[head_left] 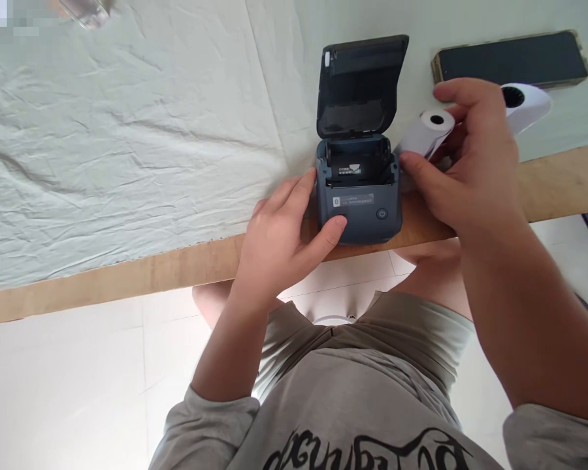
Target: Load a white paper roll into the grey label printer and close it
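Note:
A dark blue-grey portable label printer (360,212) sits at the table's front edge with its black lid (360,85) swung up and back. Its paper bay shows no roll, only a small sticker inside. My left hand (289,235) grips the printer's left side, thumb on the front face and fingers along the side. To the right of the printer, my right hand (480,156) holds a small white paper roll (426,134) between thumb and fingers; the fingertips are partly hidden behind it. Beyond that hand lies a second white roll (532,108) with a black core, partly covered by the hand.
A smartphone (512,60) in a clear case lies at the back right. A pale green cloth (151,130) with wrinkles covers the table, leaving a wooden front edge (127,274) bare. Some transparent object (91,12) is cut off at the top left.

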